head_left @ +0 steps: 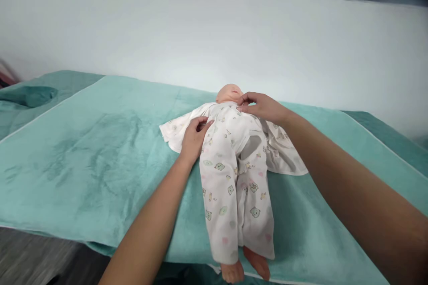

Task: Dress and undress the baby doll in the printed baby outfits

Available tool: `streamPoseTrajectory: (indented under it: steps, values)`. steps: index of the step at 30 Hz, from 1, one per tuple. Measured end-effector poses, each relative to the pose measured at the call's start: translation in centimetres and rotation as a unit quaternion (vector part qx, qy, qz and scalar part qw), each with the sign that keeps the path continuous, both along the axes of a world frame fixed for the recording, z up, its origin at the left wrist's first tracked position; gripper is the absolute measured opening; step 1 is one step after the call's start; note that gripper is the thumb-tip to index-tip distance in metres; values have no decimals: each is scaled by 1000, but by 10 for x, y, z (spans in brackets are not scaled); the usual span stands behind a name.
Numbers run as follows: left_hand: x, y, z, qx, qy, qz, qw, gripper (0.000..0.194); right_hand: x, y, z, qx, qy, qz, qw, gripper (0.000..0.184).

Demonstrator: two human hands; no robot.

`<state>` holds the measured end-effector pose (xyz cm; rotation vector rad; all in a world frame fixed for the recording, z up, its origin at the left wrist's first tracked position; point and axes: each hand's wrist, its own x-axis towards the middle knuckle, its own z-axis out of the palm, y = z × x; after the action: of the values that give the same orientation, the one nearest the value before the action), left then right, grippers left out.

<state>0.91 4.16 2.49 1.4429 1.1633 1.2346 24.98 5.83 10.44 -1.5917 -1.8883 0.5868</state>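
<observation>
A baby doll point(228, 92) lies on its back, head away from me, with its bare feet point(232, 271) at the near edge. White printed baby clothes point(220, 196) cover its body and legs. The sleeves of the top point(284, 156) spread out to both sides. At the doll's side, on the left, my left hand point(195, 138) has its fingers curled against the cloth, thumb and forefinger near each other. My right hand point(262, 106) is bent over the upper chest by the neck, its fingertips at the cloth's upper edge. Whether cloth lies between those fingertips is hard to see.
Under the doll a turquoise plush cover point(100, 156) spreads over the table, with darker green cloth point(33, 98) at the far left. A white wall point(200, 31) rises behind the table. Grey floor point(30, 258) shows at the lower left.
</observation>
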Motion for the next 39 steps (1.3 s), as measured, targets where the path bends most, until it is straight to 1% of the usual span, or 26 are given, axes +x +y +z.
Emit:
streamPoseTrajectory:
  steps: [3, 6, 9, 12, 14, 15, 17, 19, 20, 22, 23, 24, 26, 28, 29, 31, 33, 36, 37, 39]
  values:
    - [0, 1, 1, -5, 7, 0, 1000, 33, -5, 3, 11, 5, -47, 31, 998, 29]
    - [0, 0, 2, -3, 6, -2, 1000, 31, -12, 11, 15, 10, -66, 39, 997, 27]
    - [-2, -1, -1, 10, 12, -15, 1000, 35, -22, 24, 12, 20, -87, 9, 996, 26]
    - [-3, 1, -8, 40, 32, -21, 998, 34, -33, 31, 5, 52, -104, -39, 992, 21]
    - [-3, 4, -13, 70, 52, -7, 996, 33, -41, 27, -1, 80, -101, -61, 990, 17]
    - [-3, 5, -15, 89, 67, 3, 994, 33, -45, 21, -3, 100, -97, -68, 988, 15]
    - [-3, 6, -19, 123, 99, 24, 987, 31, -51, -1, -7, 154, -90, -70, 982, 17]
    - [-3, 5, -20, 141, 114, 41, 983, 27, -57, -39, -8, 200, -93, -54, 974, 23]
    - [-4, 3, -20, 143, 111, 49, 982, 24, -60, -63, -9, 211, -96, -39, 972, 23]
    - [-5, -3, -19, 145, 94, 71, 982, 20, -68, -118, -10, 207, -103, 3, 973, 18]
    - [-7, -8, -19, 147, 88, 82, 982, 19, -72, -147, -11, 198, -103, 20, 975, 14]
    - [-9, -14, -19, 150, 85, 94, 981, 18, -76, -175, -14, 174, -114, 53, 977, 10]
    - [-17, -31, -19, 159, 90, 118, 976, 17, -85, -223, -21, 122, -165, 137, 969, 6]
    - [-28, -56, -20, 159, 100, 137, 973, 16, -92, -256, -30, 86, -210, 157, 961, 6]
    - [-35, -71, -21, 151, 101, 141, 973, 15, -96, -266, -34, 80, -227, 151, 959, 8]
    - [-48, -106, -23, 118, 98, 124, 980, 14, -102, -277, -41, 85, -250, 120, 957, 9]
    - [-60, -148, -26, 76, 102, 64, 990, 15, -109, -279, -45, 98, -271, 92, 953, 9]
    - [-68, -211, -34, 69, 133, -15, 989, 19, -119, -279, -49, 114, -299, 67, 945, 12]
    - [-67, -229, -38, 69, 139, -42, 987, 22, -122, -279, -51, 120, -304, 58, 943, 12]
    - [-63, -257, -46, 67, 143, -59, 986, 40, -127, -281, -57, 131, -303, 34, 943, 12]
